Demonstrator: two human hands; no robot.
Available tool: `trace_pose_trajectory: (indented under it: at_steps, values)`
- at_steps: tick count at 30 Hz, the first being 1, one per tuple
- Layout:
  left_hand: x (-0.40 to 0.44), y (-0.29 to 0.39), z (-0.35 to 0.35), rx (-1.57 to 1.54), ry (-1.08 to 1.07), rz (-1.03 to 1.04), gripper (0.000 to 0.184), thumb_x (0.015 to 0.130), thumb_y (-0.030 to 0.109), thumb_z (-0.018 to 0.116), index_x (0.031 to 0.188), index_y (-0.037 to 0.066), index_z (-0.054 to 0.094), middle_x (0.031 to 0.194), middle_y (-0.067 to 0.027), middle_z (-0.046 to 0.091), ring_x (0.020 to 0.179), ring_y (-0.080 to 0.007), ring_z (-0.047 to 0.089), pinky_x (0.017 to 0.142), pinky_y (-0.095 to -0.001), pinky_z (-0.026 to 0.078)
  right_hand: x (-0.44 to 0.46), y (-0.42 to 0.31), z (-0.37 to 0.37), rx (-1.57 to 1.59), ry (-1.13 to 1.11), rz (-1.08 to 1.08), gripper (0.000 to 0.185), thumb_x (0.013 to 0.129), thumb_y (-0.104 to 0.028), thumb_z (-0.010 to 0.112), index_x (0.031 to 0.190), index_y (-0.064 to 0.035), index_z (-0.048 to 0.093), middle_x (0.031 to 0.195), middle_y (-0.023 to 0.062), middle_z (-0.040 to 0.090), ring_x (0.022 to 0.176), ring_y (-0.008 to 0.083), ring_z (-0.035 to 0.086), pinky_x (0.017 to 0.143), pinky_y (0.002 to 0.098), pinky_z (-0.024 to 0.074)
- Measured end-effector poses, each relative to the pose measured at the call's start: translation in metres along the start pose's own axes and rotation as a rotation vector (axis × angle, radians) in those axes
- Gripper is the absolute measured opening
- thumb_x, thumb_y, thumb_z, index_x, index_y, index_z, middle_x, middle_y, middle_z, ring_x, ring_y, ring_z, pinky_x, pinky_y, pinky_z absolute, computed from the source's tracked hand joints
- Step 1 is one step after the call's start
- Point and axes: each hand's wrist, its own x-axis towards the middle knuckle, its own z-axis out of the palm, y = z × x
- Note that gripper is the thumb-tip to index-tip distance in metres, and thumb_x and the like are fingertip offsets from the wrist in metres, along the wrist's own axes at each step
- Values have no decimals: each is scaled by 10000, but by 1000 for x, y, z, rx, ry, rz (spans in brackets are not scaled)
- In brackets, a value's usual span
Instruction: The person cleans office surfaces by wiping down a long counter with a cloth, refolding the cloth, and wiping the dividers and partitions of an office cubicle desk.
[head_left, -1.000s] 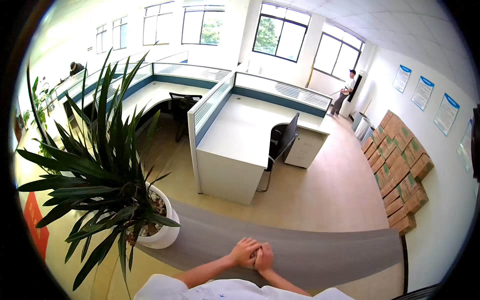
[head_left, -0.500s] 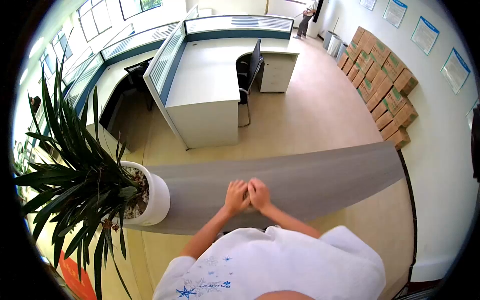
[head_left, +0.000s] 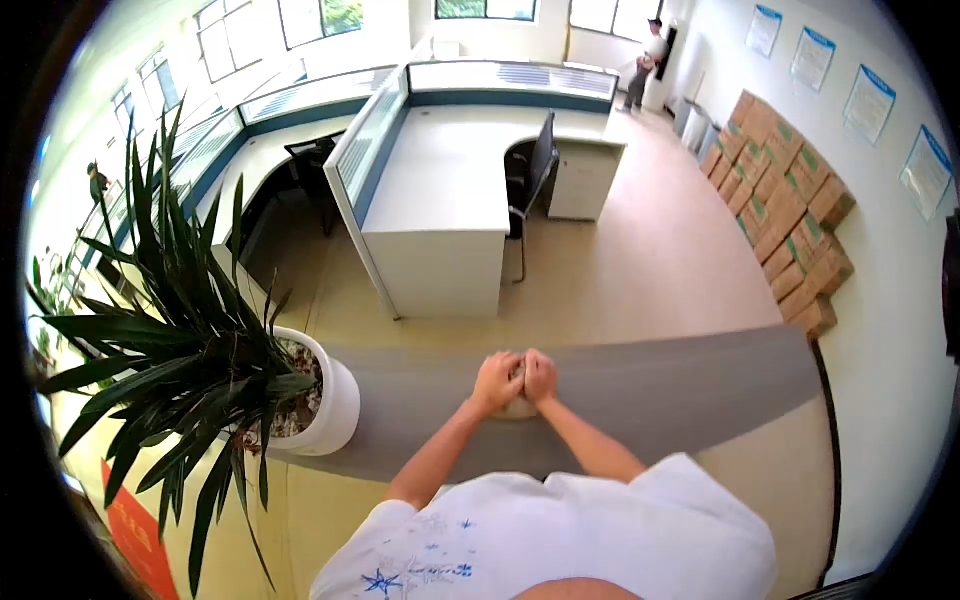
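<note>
Both hands are together over a grey counter top point(head_left: 650, 390), near its middle. My left hand point(head_left: 496, 381) has its fingers curled inward, against or beside my right hand point(head_left: 541, 376), which is also curled. Between and just below them a small part of something pale or brownish shows; it is too small to make out. To the left of the hands a white pot point(head_left: 342, 408) with a long-leaved green plant point(head_left: 170, 330) stands on the counter.
Beyond the counter are white desks point(head_left: 440, 180) with partitions and a black chair point(head_left: 540, 175). Stacked cardboard boxes point(head_left: 780, 190) lean near the right wall. A person point(head_left: 650, 65) stands at the back, and another person point(head_left: 97, 182) is partly visible at far left.
The view tilted down, then slightly up again. Both hands stay together, and their fingers have shifted a little. The person at the back has come back fully into view.
</note>
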Motion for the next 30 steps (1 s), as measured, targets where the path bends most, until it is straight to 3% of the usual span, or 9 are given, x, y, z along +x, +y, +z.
trace_pose_trajectory:
  at_steps: [3,7,11,12,13,16,21,25,30]
  values:
    - [4,25,-10,-557,338,-54,488,895,285,648,1297,7,643,1236,-178,682,1220,-327,638,1103,-426,448,-18,-23,-7,-13,8,26,342,1040,-280,519,848,-23,636,790,228,656,737,455,643,654,524,487]
    - [-11,108,-111,-1085,331,95,540,933,350,681,1318,-23,619,1218,-149,681,1196,-268,635,1091,-424,449,-57,-55,-29,-236,-205,-24,358,1008,-380,581,884,-54,663,777,196,670,726,423,675,650,510,516]
    - [-33,214,-229,-1215,283,796,601,1047,480,620,1331,-49,616,1122,-194,684,1072,-300,644,921,-427,534,-91,-119,-62,-398,-212,-236,320,962,-435,653,1081,-144,710,1021,99,727,1005,336,697,827,481,553]
    - [-29,243,-248,-1281,245,877,529,1050,490,630,1323,37,625,1121,-124,689,1067,-261,630,914,-429,529,-85,-138,-63,-465,-170,-297,360,932,-455,688,1136,-160,709,1086,82,724,1087,321,680,878,479,551]
    - [-28,264,-262,-1338,207,947,527,1050,485,627,1327,37,624,1130,-125,687,1076,-263,628,922,-429,525,-89,-141,-65,-543,-179,-343,411,893,-469,725,1171,-166,707,1128,77,721,1149,313,662,913,478,546]
    - [-17,306,-276,-1488,77,1002,521,1050,472,619,1340,39,622,1160,-127,681,1101,-269,620,944,-431,512,-92,-119,-50,-786,-226,-517,593,760,-496,835,1231,-162,699,1203,88,709,1293,303,603,983,481,531]
    - [-12,332,-257,-1562,-52,961,513,1051,450,606,1361,41,619,1209,-131,671,1144,-279,606,982,-434,491,-95,-41,-24,-553,-245,-620,586,696,-459,876,1150,-128,715,1148,118,715,1200,326,652,961,462,550]
    - [-13,338,-243,-1573,-94,922,509,1051,433,596,1378,43,616,1249,-133,664,1178,-287,596,1012,-437,474,-92,-79,-32,-378,-230,-362,612,687,-432,885,1204,-159,703,1187,105,712,1242,315,638,963,473,545]
    - [-13,343,-232,-1572,-133,857,505,1052,411,582,1399,46,613,1298,-137,654,1220,-297,582,1050,-440,452,-49,-71,-14,-389,-159,-314,610,682,-437,886,1192,-156,704,1198,106,703,1192,318,652,953,470,546]
